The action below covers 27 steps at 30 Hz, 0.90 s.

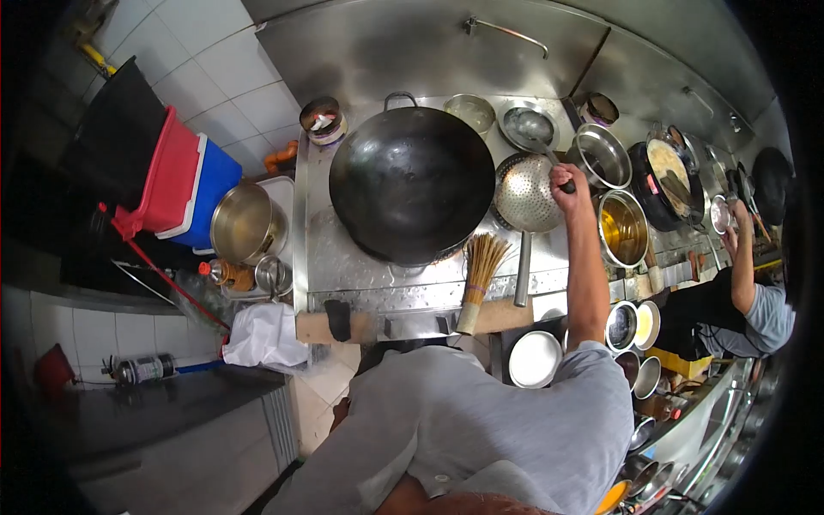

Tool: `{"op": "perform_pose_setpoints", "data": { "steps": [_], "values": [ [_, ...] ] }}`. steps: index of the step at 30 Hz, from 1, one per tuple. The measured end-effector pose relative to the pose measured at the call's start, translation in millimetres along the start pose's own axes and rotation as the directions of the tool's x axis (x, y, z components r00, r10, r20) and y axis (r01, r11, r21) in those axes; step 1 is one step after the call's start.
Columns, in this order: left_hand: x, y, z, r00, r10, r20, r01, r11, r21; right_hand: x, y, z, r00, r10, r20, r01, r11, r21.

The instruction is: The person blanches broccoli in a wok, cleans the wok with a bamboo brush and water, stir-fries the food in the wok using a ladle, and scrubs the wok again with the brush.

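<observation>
My right hand is closed round the dark grip of a metal ladle, whose head lies in a steel bowl at the back of the stove. Just left of this hand, a perforated strainer rests over a dark round pan, its handle toward me. A big black wok sits in the middle of the steel stove top and holds no food that I can see. Beside my body, low down, a small part of my left hand shows in shadow, its fingers not clear.
A bamboo brush leans at the front edge. Right of my arm stand a steel pot and a pot of yellow oil. A large pot is on the left. A co-worker works at the far right, beside another wok.
</observation>
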<state>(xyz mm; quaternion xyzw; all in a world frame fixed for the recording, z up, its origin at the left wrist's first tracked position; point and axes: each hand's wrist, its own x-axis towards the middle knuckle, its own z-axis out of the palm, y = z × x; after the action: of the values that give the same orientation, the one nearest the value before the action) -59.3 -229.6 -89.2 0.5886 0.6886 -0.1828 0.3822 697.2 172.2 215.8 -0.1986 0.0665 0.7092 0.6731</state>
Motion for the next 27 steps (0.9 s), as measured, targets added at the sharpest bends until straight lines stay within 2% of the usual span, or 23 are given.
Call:
{"op": "perform_pose_setpoints", "data": {
  "steps": [2,5,8,14,15,16,17,18,20,22,24,25,26,27],
  "values": [
    [8,4,7,1.000,-0.009,0.029,0.009,1.000,-0.001,-42,19,29,0.999,0.027,0.040,-0.028,0.999,0.026],
    [29,-5,17,0.999,0.023,0.031,-0.023,1.000,-0.006,-106,54,73,1.000,-0.006,0.024,0.007,0.999,-0.052],
    [51,-13,2,0.997,0.082,0.011,-0.082,0.997,0.010,-164,94,107,0.999,0.045,0.028,-0.045,0.999,0.001],
    [90,-15,-69,0.928,0.368,-0.067,-0.356,0.924,0.143,-232,188,132,0.999,0.036,0.003,-0.037,0.997,0.065],
    [89,-5,-83,0.926,0.371,-0.065,-0.359,0.922,0.145,-236,202,131,0.998,0.053,-0.015,-0.052,0.996,0.074],
    [81,7,-102,0.998,0.036,-0.059,-0.060,0.871,-0.488,-238,215,130,0.997,0.072,-0.032,-0.069,0.994,0.087],
    [73,13,-118,0.960,-0.235,0.151,0.234,0.382,-0.894,-239,227,127,0.995,0.100,-0.031,-0.097,0.992,0.075],
    [75,5,-124,0.960,-0.237,0.150,0.235,0.391,-0.890,-239,238,122,0.989,0.112,-0.096,-0.103,0.990,0.093],
    [80,-7,-134,0.959,-0.211,0.189,0.258,0.374,-0.891,-232,257,103,0.984,0.079,-0.157,-0.094,0.991,-0.093],
    [88,-28,-134,0.955,-0.218,0.202,0.277,0.407,-0.870,-234,281,103,0.953,-0.017,-0.301,-0.085,0.944,-0.320],
    [109,-73,-111,0.974,-0.154,0.167,0.226,0.590,-0.775,-239,303,98,0.935,-0.150,-0.322,-0.108,0.743,-0.660],
    [121,-95,-96,0.991,-0.060,0.122,0.122,0.790,-0.601,-243,314,93,0.923,-0.259,-0.286,-0.103,0.550,-0.829],
    [127,-114,-85,0.989,0.131,0.072,-0.108,0.959,-0.262,-248,323,80,0.912,-0.330,-0.243,-0.064,0.469,-0.881],
    [120,-114,-91,0.934,0.348,0.080,-0.356,0.927,0.117,-250,330,61,0.895,-0.407,-0.184,-0.029,0.358,-0.933]
  ]
}}
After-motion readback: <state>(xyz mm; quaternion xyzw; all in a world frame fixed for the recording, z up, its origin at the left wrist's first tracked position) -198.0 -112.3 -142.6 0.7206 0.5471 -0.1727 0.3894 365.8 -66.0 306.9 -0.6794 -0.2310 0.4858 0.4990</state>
